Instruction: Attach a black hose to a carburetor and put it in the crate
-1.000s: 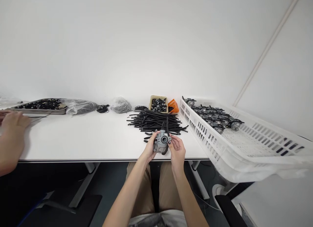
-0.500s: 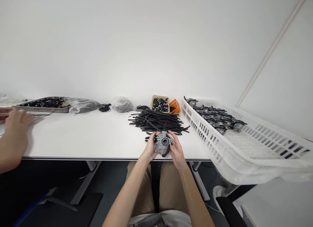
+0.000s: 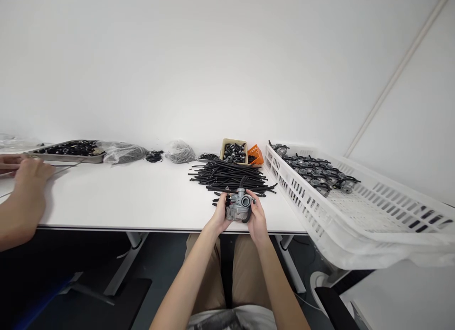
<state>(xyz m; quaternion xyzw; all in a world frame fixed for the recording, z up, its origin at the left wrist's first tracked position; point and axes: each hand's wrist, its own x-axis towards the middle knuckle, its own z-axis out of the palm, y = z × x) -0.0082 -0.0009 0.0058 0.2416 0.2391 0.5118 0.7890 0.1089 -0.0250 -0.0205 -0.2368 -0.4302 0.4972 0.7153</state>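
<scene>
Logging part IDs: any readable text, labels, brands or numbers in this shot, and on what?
None readable.
Metal part held in both hands: any markings too small to read.
White crate, tan box, orange basket, tray: no labels visible.

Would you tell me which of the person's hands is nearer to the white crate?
Right. The right hand grips the carburetor's crate-side; the left hand holds its far side, away from the white crate.

Two bare forearms without sleeves, left hand (image 3: 219,215) and right hand (image 3: 256,216) ungloved, tan shorts worn, grey-white shirt hem seen
</scene>
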